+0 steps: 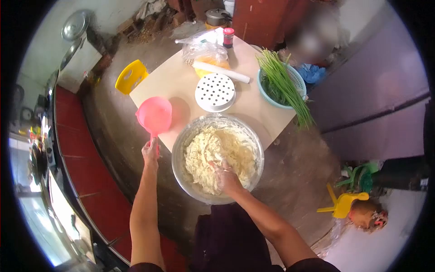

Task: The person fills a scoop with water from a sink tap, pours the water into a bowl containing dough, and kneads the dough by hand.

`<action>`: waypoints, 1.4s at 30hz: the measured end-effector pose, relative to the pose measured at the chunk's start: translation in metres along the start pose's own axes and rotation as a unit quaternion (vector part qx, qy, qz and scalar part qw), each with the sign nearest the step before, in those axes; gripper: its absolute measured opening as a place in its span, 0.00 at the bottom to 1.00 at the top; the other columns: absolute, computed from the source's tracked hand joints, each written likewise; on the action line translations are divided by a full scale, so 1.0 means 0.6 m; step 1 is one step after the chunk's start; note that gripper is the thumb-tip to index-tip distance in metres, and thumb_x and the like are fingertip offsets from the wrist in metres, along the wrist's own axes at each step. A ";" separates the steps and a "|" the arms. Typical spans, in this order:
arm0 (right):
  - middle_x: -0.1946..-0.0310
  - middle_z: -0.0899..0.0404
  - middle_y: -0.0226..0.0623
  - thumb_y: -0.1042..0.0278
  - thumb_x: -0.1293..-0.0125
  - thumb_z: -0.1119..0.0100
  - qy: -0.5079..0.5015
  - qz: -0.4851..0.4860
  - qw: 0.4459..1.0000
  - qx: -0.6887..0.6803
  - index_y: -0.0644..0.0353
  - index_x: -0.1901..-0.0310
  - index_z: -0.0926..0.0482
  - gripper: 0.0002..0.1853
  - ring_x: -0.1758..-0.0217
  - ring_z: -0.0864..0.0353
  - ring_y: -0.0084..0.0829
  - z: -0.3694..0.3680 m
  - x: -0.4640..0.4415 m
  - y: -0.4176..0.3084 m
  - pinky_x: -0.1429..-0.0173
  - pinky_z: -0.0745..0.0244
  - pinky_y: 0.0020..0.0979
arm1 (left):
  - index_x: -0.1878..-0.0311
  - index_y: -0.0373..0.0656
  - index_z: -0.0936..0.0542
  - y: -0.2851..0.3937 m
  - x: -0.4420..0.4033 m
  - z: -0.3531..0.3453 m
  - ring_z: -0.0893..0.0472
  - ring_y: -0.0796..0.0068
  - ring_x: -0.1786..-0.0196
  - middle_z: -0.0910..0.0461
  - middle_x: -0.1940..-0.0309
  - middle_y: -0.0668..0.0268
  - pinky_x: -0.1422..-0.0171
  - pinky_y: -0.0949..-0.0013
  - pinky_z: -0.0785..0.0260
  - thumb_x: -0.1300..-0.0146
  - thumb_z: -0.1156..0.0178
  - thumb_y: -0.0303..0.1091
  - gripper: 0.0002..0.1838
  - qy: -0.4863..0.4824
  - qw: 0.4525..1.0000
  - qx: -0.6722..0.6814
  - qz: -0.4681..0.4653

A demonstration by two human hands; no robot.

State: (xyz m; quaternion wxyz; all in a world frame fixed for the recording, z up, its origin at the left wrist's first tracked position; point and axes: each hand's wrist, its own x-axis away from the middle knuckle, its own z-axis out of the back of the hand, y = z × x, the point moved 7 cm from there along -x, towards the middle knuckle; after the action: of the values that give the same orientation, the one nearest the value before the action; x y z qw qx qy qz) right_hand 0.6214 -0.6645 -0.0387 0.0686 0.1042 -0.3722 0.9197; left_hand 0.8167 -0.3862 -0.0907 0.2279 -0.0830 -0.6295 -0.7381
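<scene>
My left hand point(151, 150) is closed around the handle of a pink plastic dipper point(155, 116), held out over the table's left edge. Whether any liquid is in the dipper I cannot tell. In front of me a large metal bowl point(177, 173) sits at the near corner of the table, its inner wall dusted with flour. Shaggy, pale dough point(199, 152) fills much of it, with looser flour to the right. My right hand point(225, 177) is down in the bowl, its floury fingers curled into the dough and partly hidden by it.
On the table point(172, 75) are a white perforated pot insert point(215, 90), a white rolling pin point(222, 71), plastic bags point(206, 53) and a red-lidded jar point(228, 38). A blue basket point(297, 79) holds long greens point(285, 77). Yellow chairs point(131, 77) stand nearby.
</scene>
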 end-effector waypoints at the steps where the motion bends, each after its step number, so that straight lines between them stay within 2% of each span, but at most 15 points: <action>1: 0.38 0.35 0.51 0.72 0.36 0.53 0.033 0.030 0.997 -0.064 0.51 0.36 0.33 0.25 0.39 0.30 0.46 0.015 -0.004 0.007 0.35 0.35 0.39 | 0.64 0.42 0.22 -0.016 -0.021 0.001 0.32 0.85 0.83 0.27 0.80 0.72 0.84 0.79 0.42 0.37 0.40 0.50 0.18 0.005 1.000 0.012 -0.001; 3: 0.42 0.30 0.50 0.74 0.34 0.57 0.096 0.086 0.972 -0.198 0.52 0.36 0.33 0.24 0.42 0.27 0.41 0.046 -0.010 0.021 0.37 0.33 0.36 | 0.61 0.40 0.21 -0.040 -0.047 -0.007 0.28 0.81 0.78 0.26 0.78 0.70 0.77 0.74 0.35 0.36 0.43 0.52 0.21 -0.033 0.999 -0.012 0.028; 5: 0.47 0.25 0.46 0.76 0.34 0.59 0.075 -0.019 0.958 -0.276 0.56 0.38 0.31 0.22 0.43 0.26 0.33 0.045 -0.011 0.059 0.39 0.34 0.31 | 0.59 0.38 0.22 -0.056 -0.055 -0.014 0.26 0.77 0.74 0.25 0.74 0.67 0.70 0.72 0.31 0.35 0.45 0.51 0.21 -0.048 0.995 -0.023 0.090; 7: 0.47 0.24 0.44 0.75 0.34 0.59 0.110 0.003 0.966 -0.234 0.58 0.39 0.31 0.21 0.44 0.26 0.31 0.052 -0.017 0.087 0.40 0.35 0.28 | 0.58 0.36 0.23 0.003 -0.009 0.015 0.24 0.72 0.68 0.24 0.68 0.64 0.62 0.70 0.30 0.34 0.46 0.45 0.18 0.153 0.941 -0.240 -0.181; 8: 0.48 0.25 0.49 0.69 0.33 0.55 0.112 -0.036 0.966 -0.229 0.61 0.40 0.29 0.20 0.39 0.28 0.42 0.039 -0.021 0.125 0.35 0.36 0.34 | 0.57 0.35 0.24 0.030 0.043 0.009 0.24 0.70 0.65 0.24 0.66 0.62 0.58 0.69 0.29 0.34 0.46 0.42 0.17 0.244 0.855 -0.340 -0.307; 11: 0.43 0.28 0.51 0.65 0.33 0.53 0.103 -0.153 0.970 -0.161 0.61 0.38 0.31 0.22 0.37 0.31 0.42 0.037 -0.040 0.199 0.33 0.38 0.34 | 0.46 0.35 0.25 -0.028 0.160 -0.025 0.24 0.66 0.52 0.24 0.58 0.57 0.45 0.67 0.32 0.40 0.45 0.24 0.17 0.068 0.962 -0.129 -0.232; 12: 0.41 0.30 0.52 0.63 0.33 0.53 0.112 -0.139 0.970 -0.164 0.61 0.38 0.32 0.23 0.35 0.32 0.41 0.023 -0.057 0.231 0.33 0.39 0.33 | 0.38 0.36 0.32 -0.059 0.199 -0.054 0.26 0.67 0.46 0.25 0.50 0.55 0.41 0.66 0.34 0.43 0.43 0.21 0.27 -0.070 0.963 -0.231 -0.119; 13: 0.40 0.32 0.52 0.62 0.32 0.53 0.121 -0.125 0.971 -0.165 0.61 0.37 0.33 0.24 0.34 0.33 0.41 0.000 -0.077 0.275 0.33 0.40 0.33 | 0.32 0.35 0.41 -0.148 0.220 -0.081 0.29 0.63 0.39 0.30 0.42 0.51 0.37 0.65 0.37 0.44 0.41 0.22 0.35 -0.092 0.994 -0.025 -0.054; 14: 0.38 0.33 0.53 0.60 0.32 0.53 0.129 -0.111 0.971 -0.167 0.62 0.36 0.34 0.25 0.33 0.35 0.41 -0.012 -0.090 0.300 0.32 0.41 0.33 | 0.30 0.33 0.48 -0.139 0.240 -0.112 0.36 0.60 0.33 0.38 0.35 0.48 0.32 0.62 0.42 0.45 0.36 0.27 0.42 -0.168 0.984 0.002 -0.061; 17: 0.38 0.32 0.48 0.61 0.34 0.47 0.031 -0.156 0.963 -0.218 0.64 0.37 0.34 0.27 0.35 0.34 0.41 -0.021 -0.161 0.264 0.31 0.43 0.34 | 0.31 0.32 0.48 -0.069 0.259 -0.163 0.39 0.57 0.31 0.40 0.34 0.47 0.30 0.61 0.46 0.48 0.32 0.34 0.46 -0.199 0.962 -0.170 -0.074; 20: 0.36 0.35 0.51 0.63 0.35 0.48 -0.091 -0.221 0.927 -0.288 0.64 0.37 0.34 0.26 0.33 0.36 0.42 -0.017 -0.178 0.177 0.31 0.43 0.34 | 0.30 0.32 0.50 -0.101 0.246 -0.188 0.41 0.51 0.30 0.44 0.33 0.44 0.28 0.60 0.49 0.51 0.30 0.45 0.52 -0.213 0.971 -0.068 -0.084; 24: 0.36 0.37 0.53 0.66 0.43 0.42 -0.222 -0.026 0.966 0.132 0.63 0.37 0.35 0.31 0.33 0.38 0.47 0.023 -0.182 0.166 0.30 0.43 0.38 | 0.31 0.25 0.56 -0.068 0.255 -0.204 0.51 0.49 0.27 0.53 0.30 0.40 0.25 0.60 0.55 0.53 0.31 0.56 0.61 -0.116 0.930 -0.349 -0.005; 28: 0.38 0.34 0.52 0.62 0.48 0.39 -0.173 0.145 0.906 0.359 0.61 0.41 0.28 0.30 0.32 0.38 0.44 0.007 -0.217 0.188 0.28 0.46 0.39 | 0.32 0.21 0.61 -0.090 0.248 -0.210 0.57 0.48 0.25 0.58 0.29 0.39 0.24 0.60 0.59 0.54 0.32 0.59 0.65 -0.098 0.931 -0.349 -0.049; 34: 0.39 0.34 0.53 0.55 0.48 0.41 -0.308 0.083 0.865 0.387 0.69 0.49 0.23 0.28 0.32 0.40 0.47 0.010 -0.041 0.170 0.27 0.53 0.51 | 0.30 0.26 0.60 -0.124 0.239 -0.213 0.51 0.44 0.28 0.55 0.30 0.39 0.26 0.56 0.51 0.53 0.32 0.56 0.62 -0.027 0.928 -0.369 -0.039; 42: 0.36 0.35 0.48 0.53 0.38 0.49 -0.212 0.178 0.834 0.477 0.61 0.46 0.23 0.25 0.29 0.44 0.49 -0.023 -0.082 0.233 0.27 0.59 0.56 | 0.29 0.29 0.59 -0.133 0.243 -0.213 0.44 0.43 0.31 0.55 0.30 0.41 0.29 0.54 0.46 0.53 0.33 0.57 0.61 -0.015 0.923 -0.380 -0.060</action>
State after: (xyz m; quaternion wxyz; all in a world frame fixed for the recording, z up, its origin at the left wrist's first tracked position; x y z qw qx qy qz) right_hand 0.6386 -0.7571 -0.1537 -0.2356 0.2483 0.0947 0.9348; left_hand 0.6735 -0.5352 -0.1270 0.1249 -0.1369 -0.3093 -0.9328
